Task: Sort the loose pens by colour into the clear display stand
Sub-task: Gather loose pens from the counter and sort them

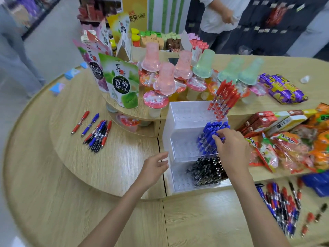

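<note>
Your right hand (231, 148) pinches the blue pens (210, 134) standing in the middle tier of the display stand (178, 122), left hand (154, 166) relaxed open at its front corner, and the loose pens (281, 207) heaped low to your right lie nearest that right hand.

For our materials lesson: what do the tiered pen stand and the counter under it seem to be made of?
Pen stand: probably clear acrylic or similar rigid plastic, glossy; blue pens show through its walls.
Counter: wood-look, perhaps laminate or veneer, smooth satin; pale grain lines and soft glare from lights.
</note>
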